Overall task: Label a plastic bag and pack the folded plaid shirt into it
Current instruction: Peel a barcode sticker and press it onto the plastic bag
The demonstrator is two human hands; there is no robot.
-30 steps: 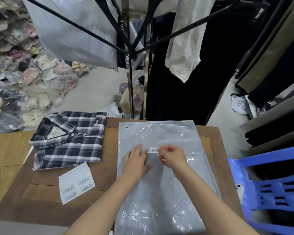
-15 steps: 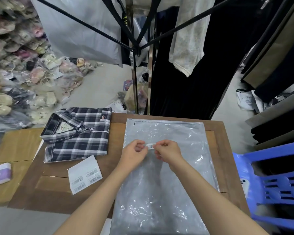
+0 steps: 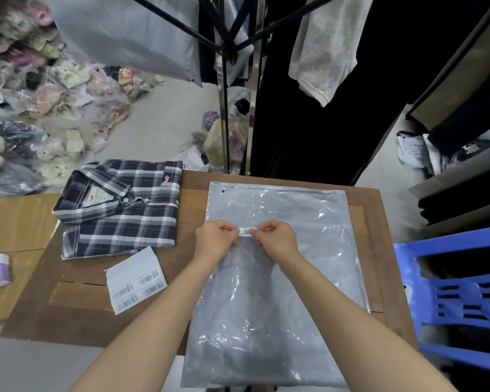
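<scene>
A grey translucent plastic bag (image 3: 280,292) lies flat on the wooden table (image 3: 74,315), its zip edge at the far side. Over the bag's upper middle, my left hand (image 3: 217,239) and my right hand (image 3: 277,239) pinch the two ends of a small white barcode label (image 3: 248,231) between fingertips. The label sits just above the bag's surface; whether it touches I cannot tell. The folded plaid shirt (image 3: 122,207), dark blue and white with its collar at the left, lies on the table to the left of the bag.
A white sheet of barcode labels (image 3: 136,281) lies in front of the shirt. A blue plastic chair (image 3: 458,295) stands at the right. A metal clothes rack (image 3: 224,108) with hanging garments rises behind the table. Bagged goods pile up on the floor at the left.
My left hand lifted off the bag and took the label's left end. Both hands now hold the label stretched between them, a little farther up the bag.
</scene>
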